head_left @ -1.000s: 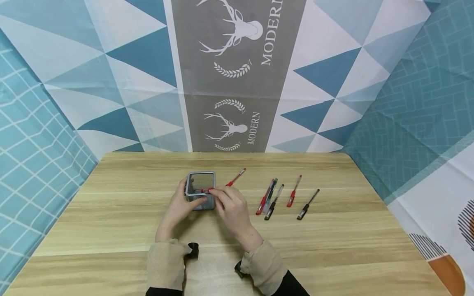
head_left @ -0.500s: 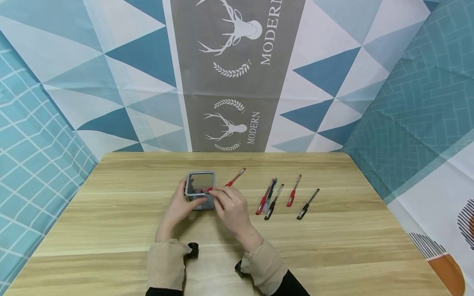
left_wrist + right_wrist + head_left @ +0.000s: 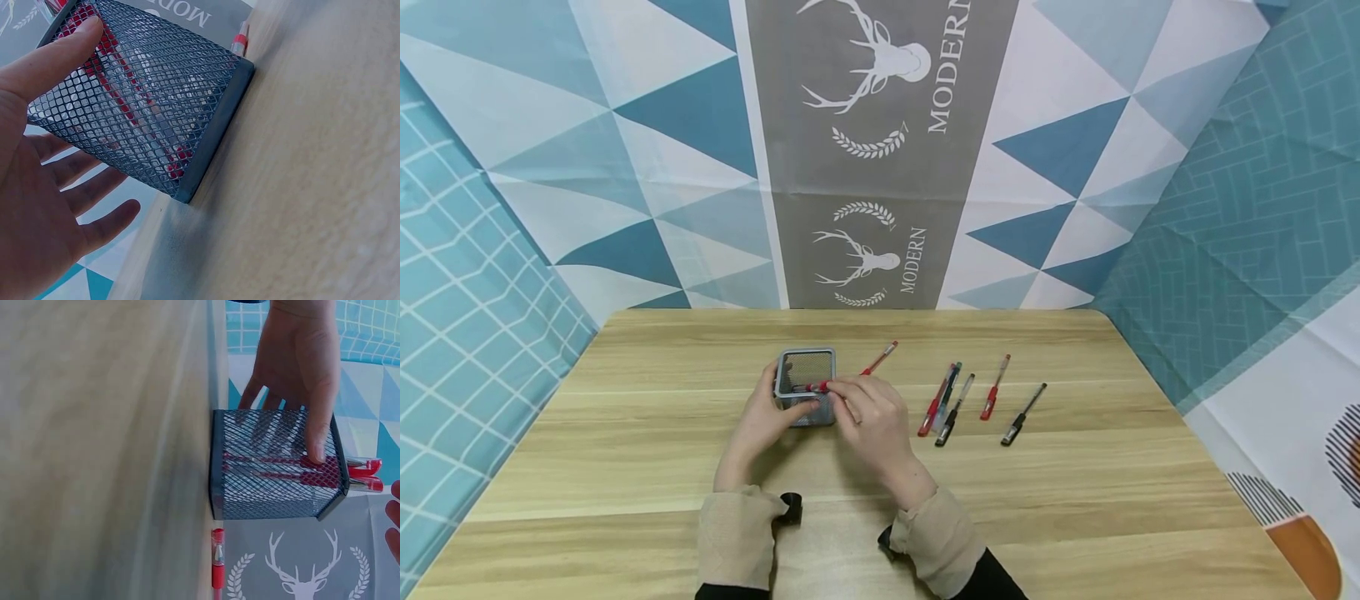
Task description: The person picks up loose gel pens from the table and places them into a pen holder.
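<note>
A dark mesh pen holder [image 3: 824,412] stands upright on the table. My left hand [image 3: 766,423] grips it, thumb on the near mesh face and fingers behind, as the left wrist view shows [image 3: 56,187]. Two red gel pens [image 3: 364,466] lean inside, their capped ends above the rim. Just right of those caps is my right hand [image 3: 878,425]; in the right wrist view its fingertips [image 3: 394,512] show a small gap from them. Behind that hand, one red pen [image 3: 880,357] lies on the table, its lower end hidden.
Right of my hands lie a close group with a red pen [image 3: 934,410], a dark pen [image 3: 952,385] and a black pen [image 3: 953,417]. Beyond are another red pen [image 3: 996,388] and another black pen [image 3: 1024,415]. A patterned cloth [image 3: 865,167] hangs behind the table [image 3: 647,433].
My right hand has drawn slightly right, away from the red pen caps, letting go of a pen. The left hand and pen holder have stayed in place.
</note>
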`<action>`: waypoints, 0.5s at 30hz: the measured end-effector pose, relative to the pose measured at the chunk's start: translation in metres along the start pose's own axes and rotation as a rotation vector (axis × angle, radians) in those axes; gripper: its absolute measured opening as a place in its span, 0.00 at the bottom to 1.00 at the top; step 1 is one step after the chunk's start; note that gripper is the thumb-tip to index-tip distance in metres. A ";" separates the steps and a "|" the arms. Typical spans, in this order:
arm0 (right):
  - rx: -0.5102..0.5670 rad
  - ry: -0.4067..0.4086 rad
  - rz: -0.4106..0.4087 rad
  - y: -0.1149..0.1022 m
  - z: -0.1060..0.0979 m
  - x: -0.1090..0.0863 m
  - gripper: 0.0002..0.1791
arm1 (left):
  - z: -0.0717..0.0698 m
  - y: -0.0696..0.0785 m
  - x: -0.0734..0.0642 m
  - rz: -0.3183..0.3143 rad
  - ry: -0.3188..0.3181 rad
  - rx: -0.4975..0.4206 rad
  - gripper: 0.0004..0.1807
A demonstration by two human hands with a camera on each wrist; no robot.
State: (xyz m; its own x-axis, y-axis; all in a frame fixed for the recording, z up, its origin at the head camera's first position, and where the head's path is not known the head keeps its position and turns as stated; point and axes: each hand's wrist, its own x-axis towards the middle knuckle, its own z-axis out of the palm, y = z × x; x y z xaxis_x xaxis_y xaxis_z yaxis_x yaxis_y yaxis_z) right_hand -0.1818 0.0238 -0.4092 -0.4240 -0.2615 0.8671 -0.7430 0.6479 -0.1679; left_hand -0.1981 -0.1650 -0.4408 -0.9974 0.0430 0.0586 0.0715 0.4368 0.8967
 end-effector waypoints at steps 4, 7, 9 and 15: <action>0.006 0.021 0.014 0.004 -0.004 0.003 0.06 | -0.001 0.000 0.000 -0.003 -0.003 0.006 0.53; 0.014 0.031 0.055 0.009 -0.009 0.006 0.06 | 0.000 0.000 0.000 -0.008 -0.003 0.007 0.53; 0.019 0.028 0.094 0.014 -0.013 0.008 0.07 | 0.000 0.000 0.000 -0.014 -0.001 0.011 0.53; 0.003 -0.019 0.201 0.026 -0.026 0.011 0.09 | 0.000 0.001 0.001 -0.026 -0.001 0.022 0.53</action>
State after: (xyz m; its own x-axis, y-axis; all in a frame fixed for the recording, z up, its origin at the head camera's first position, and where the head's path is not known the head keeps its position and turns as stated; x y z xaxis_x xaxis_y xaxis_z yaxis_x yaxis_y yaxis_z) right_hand -0.1920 0.0560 -0.3921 -0.5736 -0.1407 0.8069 -0.6441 0.6861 -0.3382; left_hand -0.1991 -0.1647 -0.4402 -0.9989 0.0319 0.0352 0.0460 0.4571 0.8882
